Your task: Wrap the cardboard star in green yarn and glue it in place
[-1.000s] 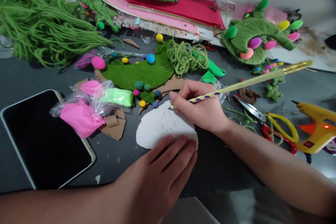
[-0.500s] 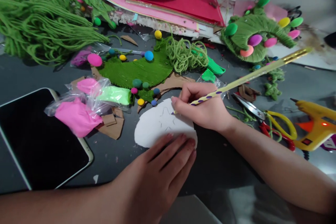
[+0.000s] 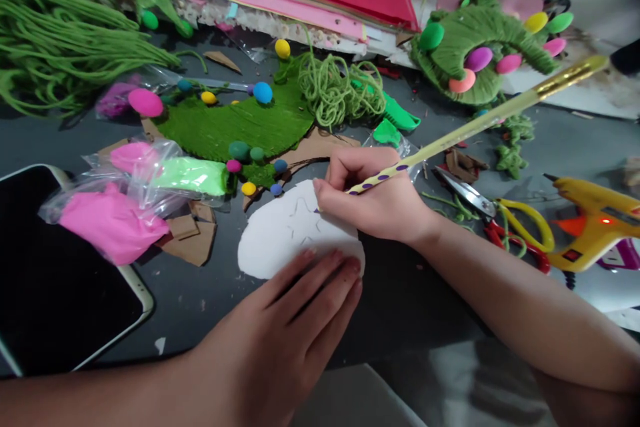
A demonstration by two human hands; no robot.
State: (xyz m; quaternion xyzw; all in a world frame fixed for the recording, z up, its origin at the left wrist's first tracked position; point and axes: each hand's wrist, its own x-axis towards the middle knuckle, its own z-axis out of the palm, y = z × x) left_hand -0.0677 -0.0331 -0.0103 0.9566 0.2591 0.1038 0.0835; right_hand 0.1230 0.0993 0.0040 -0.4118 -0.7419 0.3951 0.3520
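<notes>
A white rounded piece of paper (image 3: 265, 240) lies on the dark table, bearing thin broken pencil lines that suggest a star. My right hand (image 3: 380, 197) grips a pale yellow pencil (image 3: 450, 137) with purple spots, its tip touching the paper near the star outline. My left hand (image 3: 310, 320) lies flat with fingers stretched over the paper's lower edge. Just beyond the paper sits a green moon-like shape (image 3: 235, 123) with coloured balls and a small green star (image 3: 260, 175) beside it.
To the left are a phone (image 3: 65, 293) and bagged pink clay (image 3: 113, 223). Scissors (image 3: 475, 200) and a yellow glue gun (image 3: 595, 213) with a lit red light lie right. Green yarn (image 3: 75, 47), a yarn tangle (image 3: 340, 90) and a decorated green crescent (image 3: 465, 40) stand farther back.
The whole scene has shifted somewhat left in view as the camera turned. The pencil tip stays at the star outline, and the left hand still rests on the paper.
</notes>
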